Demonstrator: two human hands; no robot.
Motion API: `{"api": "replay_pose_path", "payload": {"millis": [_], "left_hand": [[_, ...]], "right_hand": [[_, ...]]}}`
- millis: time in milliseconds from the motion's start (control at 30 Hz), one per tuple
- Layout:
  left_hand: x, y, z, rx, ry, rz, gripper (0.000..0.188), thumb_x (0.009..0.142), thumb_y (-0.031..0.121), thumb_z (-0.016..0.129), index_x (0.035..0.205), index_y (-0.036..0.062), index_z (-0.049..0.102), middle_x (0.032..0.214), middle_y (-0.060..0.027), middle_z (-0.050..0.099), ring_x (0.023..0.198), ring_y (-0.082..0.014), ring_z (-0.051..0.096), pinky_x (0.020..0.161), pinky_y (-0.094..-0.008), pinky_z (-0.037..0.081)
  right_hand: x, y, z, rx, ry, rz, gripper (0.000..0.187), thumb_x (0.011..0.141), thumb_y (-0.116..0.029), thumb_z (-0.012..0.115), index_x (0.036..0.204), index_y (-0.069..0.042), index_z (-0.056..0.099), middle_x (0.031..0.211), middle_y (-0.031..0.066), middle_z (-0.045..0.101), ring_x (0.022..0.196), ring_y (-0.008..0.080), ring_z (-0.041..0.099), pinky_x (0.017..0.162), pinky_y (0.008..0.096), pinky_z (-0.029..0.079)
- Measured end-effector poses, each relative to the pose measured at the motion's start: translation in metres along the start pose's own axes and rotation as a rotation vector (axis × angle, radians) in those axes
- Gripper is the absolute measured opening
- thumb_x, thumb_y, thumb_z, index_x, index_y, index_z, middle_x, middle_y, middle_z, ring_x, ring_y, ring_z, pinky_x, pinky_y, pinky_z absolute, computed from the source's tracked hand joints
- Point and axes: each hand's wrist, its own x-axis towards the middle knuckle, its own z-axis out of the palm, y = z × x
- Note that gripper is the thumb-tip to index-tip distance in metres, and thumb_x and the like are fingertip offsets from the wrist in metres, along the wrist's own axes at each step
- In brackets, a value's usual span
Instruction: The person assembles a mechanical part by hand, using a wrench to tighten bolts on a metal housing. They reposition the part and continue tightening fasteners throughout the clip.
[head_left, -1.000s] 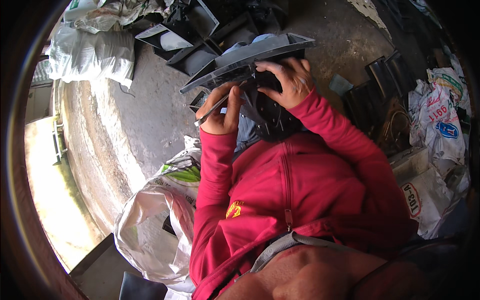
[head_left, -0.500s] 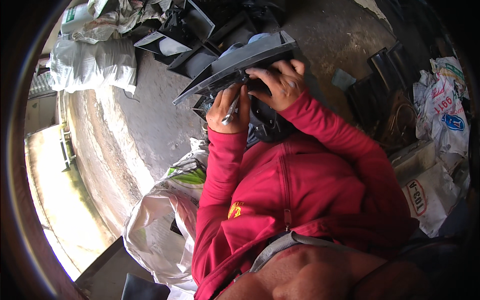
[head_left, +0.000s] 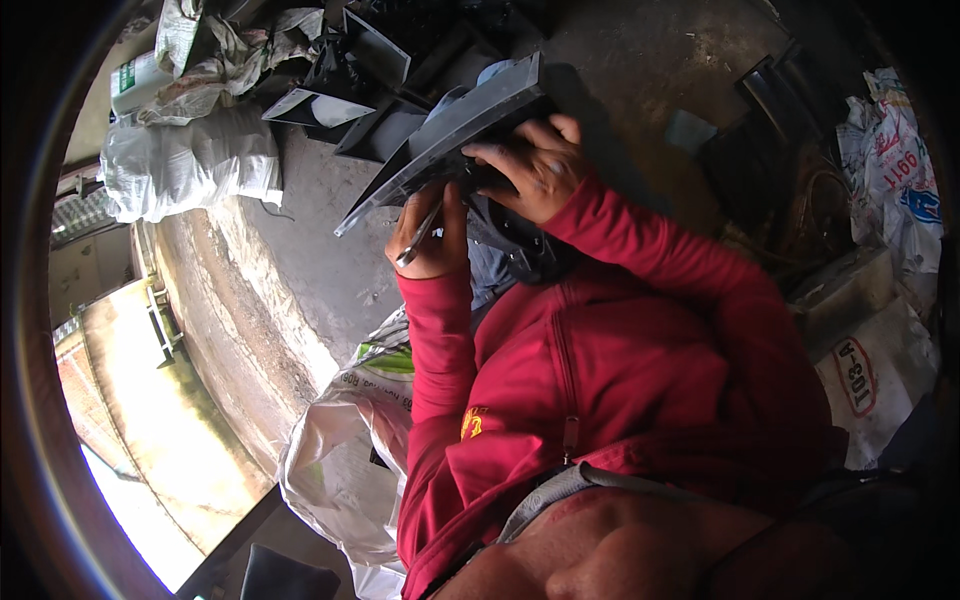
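A flat black tray-like part [head_left: 474, 112] is tilted in front of me, its raised rim catching the light. At its near underside my left hand [head_left: 432, 240] is closed around a slim silver wrench [head_left: 419, 238], whose shiny end sticks out toward my wrist. The wrench's other end is hidden among the fingers and the dark part. My right hand [head_left: 540, 170] is also against that underside, farther right. Its index finger and thumb come together around a small dark spot there; what they pinch is too dark to make out.
Several black box-shaped parts [head_left: 380, 50] lie beyond the work. White sacks [head_left: 190, 165] are stacked at the far left, and an open white sack [head_left: 345, 470] stands by my left arm. Dark curved parts [head_left: 775, 105] and printed sacks [head_left: 900, 170] sit at the right.
Both hands and the black part have shifted a little left in the picture, as the view turned slightly. The wrench now slants more, with its shiny end lower and farther left.
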Motion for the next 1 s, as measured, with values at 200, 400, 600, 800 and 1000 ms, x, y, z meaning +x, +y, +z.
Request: {"api": "replay_pose_path", "payload": {"millis": [200,400,600,800,1000], "left_hand": [[-0.003,-0.006,0.003,-0.221,-0.014,-0.15,0.012,0.089,0.007,0.067,0.098,-0.0008,0.068,0.083,-0.0142,0.071,0.069,-0.016,0.07,0.061,-0.0285,0.054],[0.001,-0.003,0.002,0.173,-0.025,0.181,0.021,0.096,0.014,0.061,0.104,-0.005,0.066,0.081,-0.0119,0.071,0.065,-0.0145,0.067,0.058,-0.0265,0.053],[-0.001,-0.003,0.001,-0.072,-0.071,-0.053,0.018,0.094,0.014,0.062,0.101,-0.0018,0.068,0.081,-0.0121,0.072,0.067,-0.0169,0.069,0.059,-0.0284,0.053],[0.001,-0.004,0.003,0.017,-0.056,-0.013,0.011,0.089,0.01,0.067,0.097,0.0043,0.07,0.085,-0.0115,0.072,0.072,-0.022,0.071,0.064,-0.0312,0.054],[0.005,0.001,0.009,0.105,-0.059,0.095,0.012,0.086,0.007,0.068,0.098,0.0059,0.069,0.086,-0.0118,0.071,0.072,-0.0269,0.07,0.062,-0.0332,0.054]], "right_hand": [[-0.002,-0.001,0.005,0.038,0.032,0.012,0.058,0.074,-0.028,0.078,0.127,-0.026,0.055,0.091,-0.0045,0.072,0.101,0.0204,0.059,0.096,0.0459,0.032],[-0.001,0.0,0.002,0.04,0.015,0.001,0.059,0.072,-0.027,0.078,0.127,-0.026,0.057,0.091,-0.005,0.071,0.1,0.0187,0.06,0.096,0.045,0.032],[-0.003,0.001,0.005,0.062,-0.006,0.001,0.058,0.077,-0.025,0.075,0.131,-0.023,0.053,0.088,-0.0029,0.072,0.101,0.0217,0.06,0.098,0.0487,0.032],[-0.003,0.001,0.006,0.076,-0.005,-0.003,0.059,0.077,-0.026,0.074,0.131,-0.023,0.052,0.087,-0.002,0.072,0.101,0.0217,0.06,0.099,0.0496,0.032],[-0.003,0.0,0.007,0.05,-0.011,0.0,0.058,0.077,-0.028,0.074,0.131,-0.023,0.053,0.082,-0.0009,0.07,0.103,0.0221,0.06,0.099,0.0496,0.032]]}}
